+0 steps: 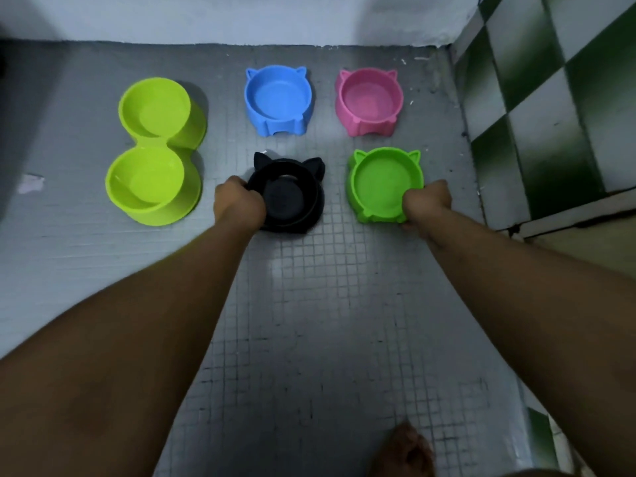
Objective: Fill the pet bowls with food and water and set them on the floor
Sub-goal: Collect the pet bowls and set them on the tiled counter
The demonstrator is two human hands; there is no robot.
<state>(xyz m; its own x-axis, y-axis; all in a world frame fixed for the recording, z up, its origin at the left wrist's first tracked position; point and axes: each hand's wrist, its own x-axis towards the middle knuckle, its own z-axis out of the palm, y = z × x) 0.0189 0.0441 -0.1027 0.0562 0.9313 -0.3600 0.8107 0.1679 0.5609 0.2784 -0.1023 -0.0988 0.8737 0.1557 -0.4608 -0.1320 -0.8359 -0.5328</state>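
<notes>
On the floor (327, 304), left fingers (241, 184) clasp the black bowl (292, 201), right fingers (413, 198) seemingly the green bowl (382, 180).

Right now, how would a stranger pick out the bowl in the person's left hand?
On the grey tiled floor, find the lime double bowl at the left. In the near row just right of it, the left hand grips the black bowl. All four small bowls have cat ears, but its neighbours are a blue bowl, a pink bowl and a green bowl.
</notes>
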